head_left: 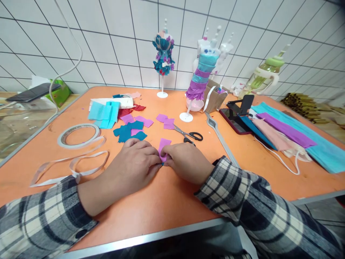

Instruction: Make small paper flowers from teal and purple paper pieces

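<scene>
On the near part of the orange bench (pixel 183 210), a thin purple piece (pixel 165 142) held between two hands

At the middle, just in front of the person, the purple piece stands out from the fingers, its long axis running away from the body and leaning slightly right. Its free end points toward the tiled wall. The left hand (pixel 137 162) lies palm down, fingers bent and close together, thumb and forefinger closing on the piece's lower end. The right hand (pixel 187 162) is curled, thumb and forefinger pinching that end from the other side; a teal sliver (pixel 162 164) peeps out beneath the fingertips.

To the left of the left hand lie a looped white ribbon (pixel 55 181) and a roll of tape (pixel 63 139), flat. Just beyond the hands are teal scraps (pixel 126 132) and, at right, scissors (pixel 192 134) with blades pointing left and away, tips near purple squares (pixel 168 124). Farther off, pale blue pieces (pixel 109 110) lie at left. Against the tiled wall (pixel 115 54), a ruffled dress form (pixel 163 55) stands upright; a banded dress form (pixel 201 72) tilts right.
</scene>
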Demonstrator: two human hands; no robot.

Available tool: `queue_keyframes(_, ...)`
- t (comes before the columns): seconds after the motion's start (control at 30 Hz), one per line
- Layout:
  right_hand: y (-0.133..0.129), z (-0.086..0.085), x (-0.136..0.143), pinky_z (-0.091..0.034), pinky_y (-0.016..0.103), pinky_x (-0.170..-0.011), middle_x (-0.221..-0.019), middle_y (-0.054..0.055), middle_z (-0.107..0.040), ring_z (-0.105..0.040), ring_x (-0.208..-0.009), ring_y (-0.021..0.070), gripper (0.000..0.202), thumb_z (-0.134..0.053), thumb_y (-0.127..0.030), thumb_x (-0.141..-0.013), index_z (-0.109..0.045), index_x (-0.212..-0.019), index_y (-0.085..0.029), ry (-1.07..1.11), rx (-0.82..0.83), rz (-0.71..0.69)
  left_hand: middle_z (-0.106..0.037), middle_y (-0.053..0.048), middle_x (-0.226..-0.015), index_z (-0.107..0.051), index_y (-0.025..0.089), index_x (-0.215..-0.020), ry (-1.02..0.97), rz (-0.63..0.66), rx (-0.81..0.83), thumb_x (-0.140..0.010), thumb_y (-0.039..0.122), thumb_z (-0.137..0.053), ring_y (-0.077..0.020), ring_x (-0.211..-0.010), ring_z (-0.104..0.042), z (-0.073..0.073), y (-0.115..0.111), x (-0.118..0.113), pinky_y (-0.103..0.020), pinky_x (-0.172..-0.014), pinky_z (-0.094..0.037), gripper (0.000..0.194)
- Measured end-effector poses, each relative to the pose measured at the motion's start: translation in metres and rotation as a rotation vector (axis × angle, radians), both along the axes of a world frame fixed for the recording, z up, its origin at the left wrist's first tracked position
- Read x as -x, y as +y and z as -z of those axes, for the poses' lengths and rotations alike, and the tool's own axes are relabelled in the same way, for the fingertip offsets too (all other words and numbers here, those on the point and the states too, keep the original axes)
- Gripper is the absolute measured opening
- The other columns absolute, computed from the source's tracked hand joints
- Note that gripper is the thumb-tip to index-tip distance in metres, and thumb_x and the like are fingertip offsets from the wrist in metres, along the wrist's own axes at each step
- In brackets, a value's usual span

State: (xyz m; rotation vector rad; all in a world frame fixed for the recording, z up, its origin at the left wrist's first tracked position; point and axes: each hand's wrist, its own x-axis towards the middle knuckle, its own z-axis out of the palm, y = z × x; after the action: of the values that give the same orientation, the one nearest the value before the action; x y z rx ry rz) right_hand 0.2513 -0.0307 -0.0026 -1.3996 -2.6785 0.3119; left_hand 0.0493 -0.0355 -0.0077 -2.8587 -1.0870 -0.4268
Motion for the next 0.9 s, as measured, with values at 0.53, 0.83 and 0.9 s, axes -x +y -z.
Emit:
queue_keyframes(0.53,-0.0006,0.002,0.0001,-0.034,0.031,-0.069,-0.094,0.004,-0.077,-0.066,-0.087,0.0194,0.016,-0.062,-0.022,-0.097,-0.076,-0.103,-0.021,0.058,0.039,0.026,-0.075,-0.003,-0.082,-0.078,0.027,-0.084,-0.016,-0.001,-0.129,-0.098,0.025,-0.055,-0.0267,-0.086,-0.067,0.0044,0.003,0.0013,-0.06,-0.106,-0.035,0.027)
queue_keyframes(0.83,-0.0009,0.0013,0.0006,-0.036,0.031,-0.07,-0.092,0.006,-0.074,-0.065,-0.088,0.0201,0.021,-0.057,-0.022,-0.099,-0.078,-0.097,-0.022,0.049,0.031,0.029,-0.075,-0.005,-0.083,-0.076,0.023,-0.085,0.027,0.004,-0.128,-0.096,0.029,-0.055,-0.0282,-0.087,-0.066,0.0012,0.0028,0.0001,-0.054,-0.099,-0.043,0.025)
queue_keyframes(0.9,-0.0025,0.0012,0.0009,-0.037,0.031,-0.071,-0.097,0.007,-0.072,-0.064,-0.089,0.0205,0.022,-0.056,-0.022,-0.099,-0.078,-0.098,-0.022,0.04,0.015,0.027,-0.074,-0.005,-0.081,-0.076,0.022,-0.084,0.033,0.011,-0.125,-0.095,0.029,-0.054,-0.0278,-0.086,-0.065,0.0006,0.0027,-0.0001,-0.052,-0.096,-0.045,0.025)
